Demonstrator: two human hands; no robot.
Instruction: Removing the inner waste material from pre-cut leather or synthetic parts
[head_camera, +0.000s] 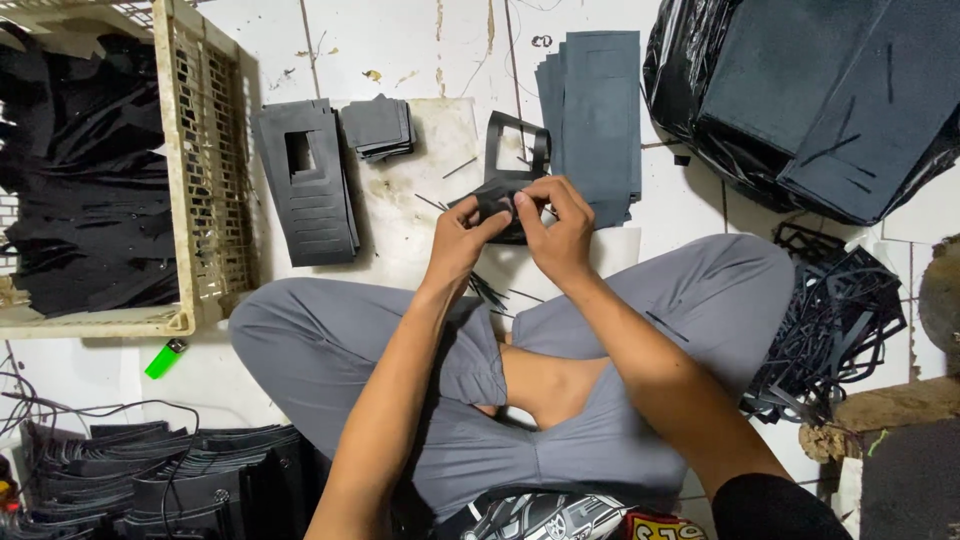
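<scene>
The person sits cross-legged on a white tiled floor (400, 40) in grey trousers (330, 350), and both hands are up front working on 1 small black foam cut-out (497, 202). The left hand (462, 238) has its fingers closed on the near-left edge of that piece, thumb on top. The right hand (556, 228) pinches it from the right side, fingertips curled over the top. So both hands are closed on the same piece, held just above the floor in front of the knees. A black frame-shaped offcut (516, 145) sticks up right behind it, looks like it's touching or part of the same sheet, can't really tell.

Stuff around:
- a stack of dark grey foam sheets (597, 115) just beyond the right hand, lying flat
- a pile of slotted black panels with a rectangular window (307, 190) to the left of the hands, and a smaller stack of dark squares (377, 127) just beside it
- thin black slivers (487, 290) scattered on the floor near the left knee
- a cream plastic crate (200, 170) at far left, stuffed with black foam scrap
- a green lighter (165, 358) on the floor below the crate
- a black plastic bag holding big dark sheets (810, 95) at top right
- a tangle of black frame offcuts (835, 330) by the right knee
- more black stacked pieces (170, 480) at bottom left, with a thin cable running over them
</scene>
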